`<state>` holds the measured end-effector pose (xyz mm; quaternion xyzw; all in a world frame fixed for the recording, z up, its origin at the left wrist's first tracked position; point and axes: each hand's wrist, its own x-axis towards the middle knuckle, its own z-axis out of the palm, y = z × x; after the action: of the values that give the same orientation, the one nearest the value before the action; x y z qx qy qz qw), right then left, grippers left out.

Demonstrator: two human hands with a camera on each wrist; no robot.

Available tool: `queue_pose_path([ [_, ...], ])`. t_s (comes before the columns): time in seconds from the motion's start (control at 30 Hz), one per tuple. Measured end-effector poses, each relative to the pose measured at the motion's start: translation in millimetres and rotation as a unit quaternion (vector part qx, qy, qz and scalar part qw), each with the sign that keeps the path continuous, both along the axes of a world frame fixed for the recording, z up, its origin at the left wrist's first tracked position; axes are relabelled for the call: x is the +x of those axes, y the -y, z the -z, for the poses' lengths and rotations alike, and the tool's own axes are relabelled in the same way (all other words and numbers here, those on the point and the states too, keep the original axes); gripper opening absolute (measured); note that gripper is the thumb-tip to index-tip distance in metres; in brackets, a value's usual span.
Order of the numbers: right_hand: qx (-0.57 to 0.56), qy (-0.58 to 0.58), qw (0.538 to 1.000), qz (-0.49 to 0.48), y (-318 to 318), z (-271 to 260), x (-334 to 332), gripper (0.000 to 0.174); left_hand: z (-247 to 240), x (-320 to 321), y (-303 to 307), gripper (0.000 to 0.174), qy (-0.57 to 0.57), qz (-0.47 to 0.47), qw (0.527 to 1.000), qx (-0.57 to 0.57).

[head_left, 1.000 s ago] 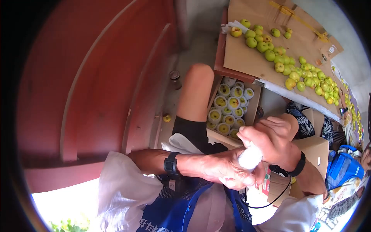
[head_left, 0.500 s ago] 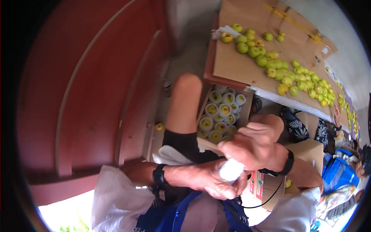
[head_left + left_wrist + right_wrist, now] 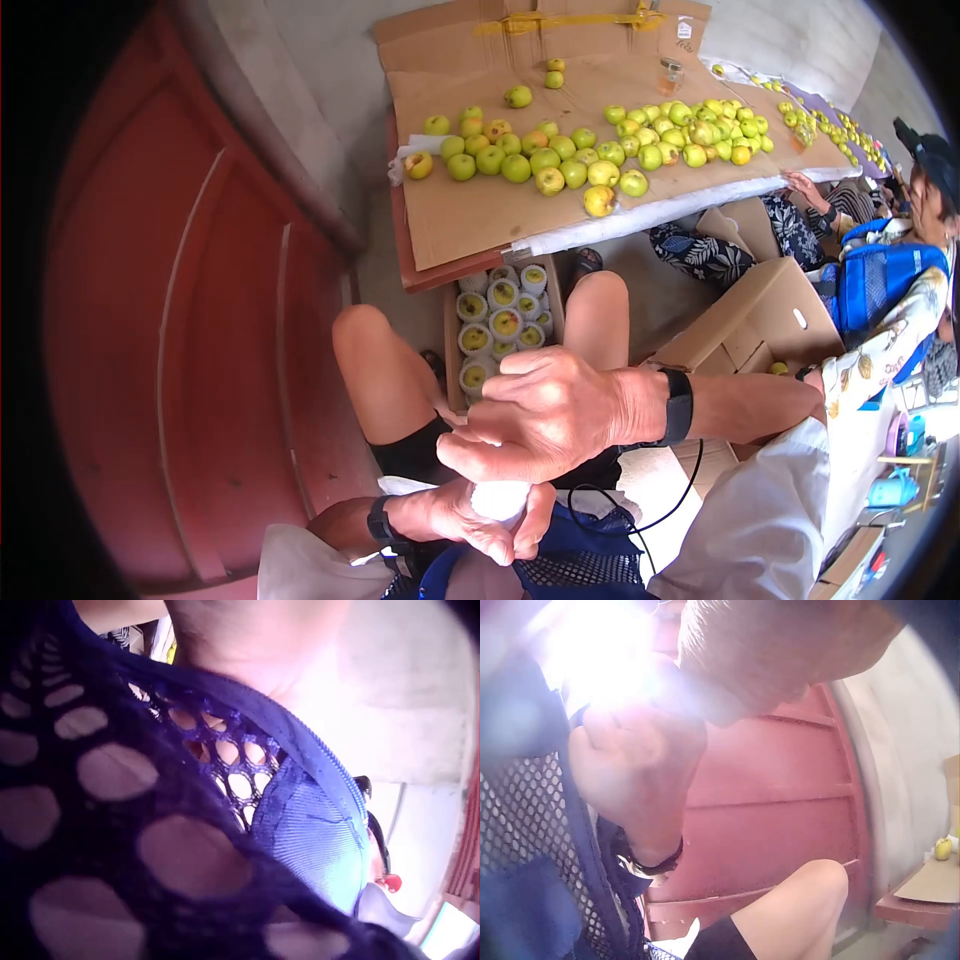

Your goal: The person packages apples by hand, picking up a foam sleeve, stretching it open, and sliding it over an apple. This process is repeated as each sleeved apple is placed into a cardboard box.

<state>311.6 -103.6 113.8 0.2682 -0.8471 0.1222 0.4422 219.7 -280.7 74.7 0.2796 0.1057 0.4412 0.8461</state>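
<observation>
My left hand (image 3: 450,515) curls round a white foam net (image 3: 498,500) in front of my chest. Thumb and fingers hold it from below, in the head view. Over its top lies my right hand (image 3: 545,415), fingers bent down onto it and hiding its upper part; whether fruit sits inside I cannot tell. The right wrist view shows the left hand (image 3: 637,750) beside the blue mesh vest (image 3: 525,787), in glare. Vest mesh (image 3: 195,847) covers much of the left wrist view. Beyond the hands, an open box (image 3: 556,330) contains apples (image 3: 506,323) in white foam nets.
Many loose green apples (image 3: 515,168) lie on a cardboard-covered table (image 3: 450,225) ahead. An open carton (image 3: 720,345) stands right, near a person with a blue backpack (image 3: 890,285). A red door (image 3: 200,330) is on the left; a black cable (image 3: 690,490) hangs beside my right arm.
The head view has swung right, so the table and apple box sit further left and my other knee shows. Both hands stay together on the white foam net, lower and further left in view.
</observation>
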Motion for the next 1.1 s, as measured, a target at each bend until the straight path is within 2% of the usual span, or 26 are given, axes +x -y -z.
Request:
queue_pose_path([
  [0.2,0.008,-0.002,1.0,-0.008,3,-8,29,0.039,-16,11,0,0.037,-0.071,0.042,0.996,0.032],
  [0.33,0.045,0.028,0.997,0.058,-8,2,28,0.037,-28,-4,-13,0.036,-0.274,-0.009,0.961,0.041],
  [0.4,0.096,0.106,0.983,0.117,-20,7,27,0.036,-40,-9,-24,0.033,-0.357,-0.088,0.93,-0.012],
  [0.43,0.089,0.111,0.981,0.129,-26,12,22,0.031,-33,-18,-31,0.03,-0.406,-0.095,0.909,-0.012],
  [0.5,0.088,0.148,0.973,0.152,-38,20,8,0.025,-28,-35,-43,0.029,-0.517,-0.13,0.846,-0.024],
  [0.53,0.088,0.187,0.962,0.18,-43,21,2,0.022,-13,-41,-46,0.032,-0.566,-0.224,0.791,0.063],
  [0.6,0.089,0.212,0.954,0.193,-51,21,-11,0.021,5,-65,-61,0.028,-0.695,-0.341,0.595,0.217],
  [0.63,0.05,0.252,0.943,0.212,-54,24,-20,0.02,-4,-75,-69,0.028,-0.693,-0.343,0.595,0.217],
  [0.67,0.011,0.293,0.928,0.228,-58,26,-28,0.019,-16,-86,-77,0.03,-0.796,-0.305,0.469,0.229],
  [0.7,-0.011,0.38,0.892,0.244,-60,24,-39,0.029,-24,-96,-84,0.032,-0.877,-0.259,0.33,0.233],
  [0.73,-0.008,0.384,0.891,0.242,-62,21,-51,0.029,-22,-108,-90,0.032,-0.876,-0.262,0.334,0.229],
  [0.8,-0.154,0.55,0.787,0.234,-69,14,-76,0.045,-10,-134,-102,0.028,-0.883,-0.277,0.302,0.23],
  [0.83,-0.202,0.598,0.75,0.197,-78,12,-91,0.065,-3,-147,-107,0.024,-0.867,-0.304,0.294,0.262],
  [0.87,-0.199,0.603,0.747,0.196,-85,20,-101,0.065,3,-158,-110,0.024,-0.866,-0.307,0.299,0.259],
  [0.93,-0.279,0.529,0.792,0.123,-96,41,-123,0.071,11,-177,-115,0.023,-0.869,-0.342,0.243,0.264],
  [0.97,-0.285,0.541,0.78,0.132,-101,46,-134,0.083,15,-187,-118,0.023,-0.869,-0.344,0.246,0.258],
  [1.07,-0.339,0.497,0.783,0.162,-105,50,-155,0.088,28,-214,-124,0.021,-0.873,-0.354,0.243,0.232],
  [1.1,-0.361,0.505,0.769,0.154,-107,51,-161,0.089,29,-222,-127,0.02,-0.878,-0.347,0.253,0.212],
])
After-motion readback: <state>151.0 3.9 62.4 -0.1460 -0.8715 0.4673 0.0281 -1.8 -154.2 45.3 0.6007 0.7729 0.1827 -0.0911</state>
